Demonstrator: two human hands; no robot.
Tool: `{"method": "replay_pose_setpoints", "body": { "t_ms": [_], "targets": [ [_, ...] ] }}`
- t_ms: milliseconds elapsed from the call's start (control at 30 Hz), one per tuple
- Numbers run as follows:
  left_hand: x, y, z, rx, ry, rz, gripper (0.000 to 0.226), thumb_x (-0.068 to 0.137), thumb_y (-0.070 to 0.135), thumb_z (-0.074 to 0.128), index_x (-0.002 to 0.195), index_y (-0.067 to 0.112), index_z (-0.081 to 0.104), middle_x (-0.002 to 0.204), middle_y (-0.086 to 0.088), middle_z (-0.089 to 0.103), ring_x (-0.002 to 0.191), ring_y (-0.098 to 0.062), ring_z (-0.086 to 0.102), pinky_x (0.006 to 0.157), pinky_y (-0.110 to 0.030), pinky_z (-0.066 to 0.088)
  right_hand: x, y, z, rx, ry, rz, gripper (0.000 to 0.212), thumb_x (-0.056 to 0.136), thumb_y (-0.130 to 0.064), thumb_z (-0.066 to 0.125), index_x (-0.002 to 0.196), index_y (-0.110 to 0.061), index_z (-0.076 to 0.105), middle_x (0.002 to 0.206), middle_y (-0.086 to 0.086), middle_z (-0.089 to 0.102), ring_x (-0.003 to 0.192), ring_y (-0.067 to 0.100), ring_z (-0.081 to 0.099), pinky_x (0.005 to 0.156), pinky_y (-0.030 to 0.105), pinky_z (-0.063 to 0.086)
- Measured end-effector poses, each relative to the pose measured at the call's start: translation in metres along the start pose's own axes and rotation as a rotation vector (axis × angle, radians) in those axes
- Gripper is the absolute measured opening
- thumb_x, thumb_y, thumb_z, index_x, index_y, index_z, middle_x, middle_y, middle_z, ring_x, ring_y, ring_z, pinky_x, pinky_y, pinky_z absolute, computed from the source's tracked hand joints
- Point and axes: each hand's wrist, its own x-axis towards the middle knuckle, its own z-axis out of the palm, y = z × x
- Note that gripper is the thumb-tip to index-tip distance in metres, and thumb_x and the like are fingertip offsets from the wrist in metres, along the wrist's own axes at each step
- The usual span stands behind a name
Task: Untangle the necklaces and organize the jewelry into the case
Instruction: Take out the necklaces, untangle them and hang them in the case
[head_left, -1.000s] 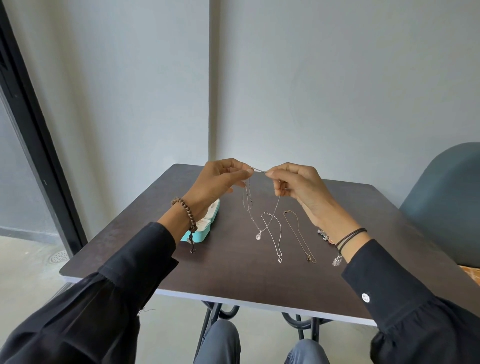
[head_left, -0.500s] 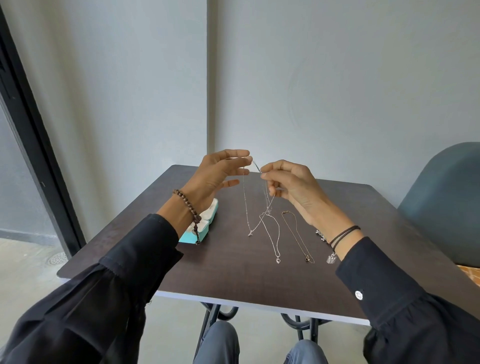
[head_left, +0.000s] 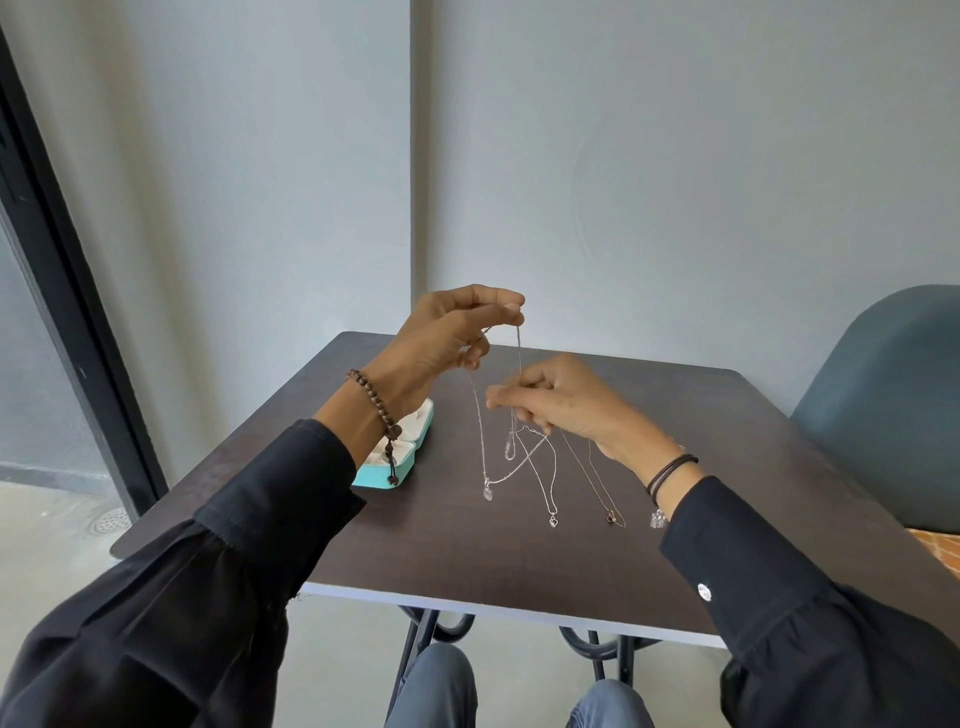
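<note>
My left hand is raised above the dark table and pinches the top of a thin silver necklace, whose clear pendant hangs down to the tabletop. My right hand, lower and to the right, pinches the tangled chains where they cross. A second silver necklace with a small heart pendant and a gold necklace with a dark pendant trail from that hand onto the table. The turquoise jewelry case lies open behind my left wrist, partly hidden by it.
A small clear jewelry piece lies by my right cuff. A grey-blue chair stands at the table's right side. The wall is just behind the table, with a dark door frame to the left. My knees show under the front edge.
My left hand has risen, lifting the silver chain so it hangs nearly vertical. My right hand has dropped lower and gripped the crossing chains. The pendants have shifted slightly on the table.
</note>
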Motion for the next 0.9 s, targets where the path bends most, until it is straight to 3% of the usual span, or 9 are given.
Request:
{"method": "replay_pose_setpoints", "body": {
  "t_ms": [167, 233, 333, 567, 700, 900],
  "targets": [
    [-0.002, 0.005, -0.002, -0.022, 0.018, 0.022, 0.022, 0.092, 0.017, 0.066, 0.112, 0.013, 0.073, 0.095, 0.004, 0.075, 0.053, -0.012, 0.04, 0.057, -0.023, 0.04, 0.001, 0.004, 0.001, 0.021, 0.018, -0.015, 0.026, 0.094, -0.033, 0.073, 0.07, -0.024, 0.076, 0.078, 0.006, 0.072, 0.07, 0.009, 0.064, 0.076, 0.029, 0.056],
    [-0.003, 0.006, -0.004, -0.031, 0.03, 0.029, 0.021, 0.092, 0.018, 0.065, 0.111, 0.014, 0.074, 0.096, 0.004, 0.075, 0.053, -0.012, 0.04, 0.056, -0.022, 0.04, 0.002, 0.007, -0.001, -0.009, 0.017, -0.01, 0.025, 0.094, -0.035, 0.073, 0.075, -0.02, 0.077, 0.076, 0.002, 0.072, 0.071, 0.008, 0.066, 0.079, 0.03, 0.058],
    [-0.005, 0.006, -0.007, -0.057, 0.054, 0.04, 0.02, 0.092, 0.019, 0.065, 0.109, 0.015, 0.074, 0.095, 0.003, 0.075, 0.055, -0.014, 0.042, 0.059, -0.021, 0.042, 0.002, 0.011, -0.005, -0.017, 0.02, 0.0, 0.026, 0.092, -0.036, 0.075, 0.084, -0.011, 0.077, 0.07, -0.004, 0.069, 0.068, 0.008, 0.064, 0.075, 0.028, 0.057],
    [-0.008, -0.002, -0.019, -0.112, 0.086, 0.057, 0.017, 0.097, 0.017, 0.057, 0.102, 0.018, 0.074, 0.09, 0.003, 0.071, 0.068, -0.014, 0.058, 0.081, -0.032, 0.048, 0.001, 0.014, -0.012, 0.018, 0.096, 0.029, 0.022, 0.091, -0.036, 0.076, 0.078, -0.018, 0.075, 0.077, -0.007, 0.071, 0.064, 0.005, 0.063, 0.058, 0.013, 0.049],
    [-0.008, -0.003, -0.027, -0.135, 0.124, 0.053, 0.019, 0.095, 0.015, 0.057, 0.103, 0.017, 0.074, 0.09, 0.003, 0.071, 0.071, -0.014, 0.06, 0.083, -0.033, 0.049, 0.002, 0.012, -0.015, 0.093, 0.084, 0.047, 0.023, 0.092, -0.029, 0.076, 0.093, -0.006, 0.076, 0.086, 0.003, 0.079, 0.071, 0.005, 0.07, 0.058, 0.016, 0.051],
    [-0.011, -0.005, -0.033, -0.129, 0.178, 0.039, 0.019, 0.094, 0.015, 0.059, 0.105, 0.014, 0.075, 0.093, 0.001, 0.072, 0.069, -0.014, 0.061, 0.083, -0.034, 0.049, 0.002, 0.01, -0.017, 0.197, 0.178, 0.051, 0.022, 0.085, -0.028, 0.084, 0.091, -0.007, 0.078, 0.078, 0.003, 0.077, 0.063, 0.006, 0.064, 0.059, 0.017, 0.051]
  ]
}}
